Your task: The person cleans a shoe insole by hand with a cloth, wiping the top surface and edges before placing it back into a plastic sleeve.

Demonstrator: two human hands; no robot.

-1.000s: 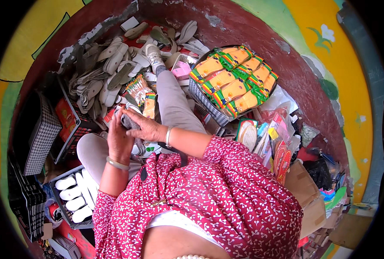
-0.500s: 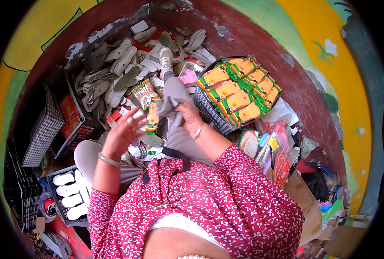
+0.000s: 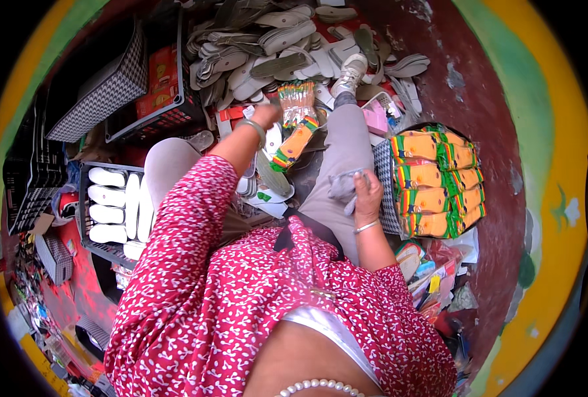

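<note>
My right hand point(image 3: 367, 198) is closed on a crumpled grey cloth point(image 3: 342, 186), just above my right thigh. My left hand point(image 3: 265, 116) reaches out over the floor between my legs. It is beside a fanned stack of flat clear-wrapped packets point(image 3: 296, 99) with colourful ends. Its fingers are partly hidden and blurred, so their grip does not show. A single orange packet point(image 3: 298, 142) with green, yellow and red edges lies just below that stack. Loose grey and white insoles point(image 3: 277, 66) are heaped beyond my left hand.
To my right, a round houndstooth basket point(image 3: 385, 188) holds several orange packets point(image 3: 423, 177). A dark crate point(image 3: 109, 250) of white insoles stands at my left. Farther left are a black crate point(image 3: 168, 109) and a houndstooth bin point(image 3: 102, 92). Plastic bags point(image 3: 439, 264) lie behind the basket.
My view has swung left. The hands have parted: the left has gone out to the packets and insoles, while the right has come back toward my thigh with the grey cloth.
</note>
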